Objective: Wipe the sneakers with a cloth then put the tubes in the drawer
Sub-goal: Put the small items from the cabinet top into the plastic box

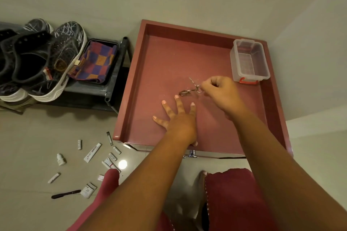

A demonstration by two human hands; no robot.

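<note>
Reddish-brown drawer (131,88): pulled open, seen from above; low walls on all sides, metal handle at the near front edge.
Clear plastic box (249,60): stands in the drawer's far right corner, red latch on its near end, long axis running near to far.
Left hand (178,118): palm down inside the drawer, fingers straight and spread, pointing away from the person; grasps nothing. Forearm runs in from the lower middle of the view.
Right hand (221,92): above the drawer floor, fingers curled, fingertips pinching a small metal object (189,90); what it is cannot be told for certain. Forearm enters from the lower right and crosses over the drawer's front edge.
Metal object: thin and shiny, hanging leftward from the right fingertips, just beyond the left fingertips.
Tubes (92,152): scattered on the tiled floor left of the drawer's near corner, none in the drawer. The longest white one lies diagonally, one end up-right, the other down-left; the shorter ones point various ways.
Small white bottle (61,159): upright on the floor among the tubes.
Dark slim tool (65,194): flat on the floor, long axis nearly left-right.
Sneakers (62,58): dark with white soles, on a low black rack (112,92) left of the drawer, toes toward the wall.
Checked cloth (95,62): folded in a dark tray on the rack, just beside the sneakers.
</note>
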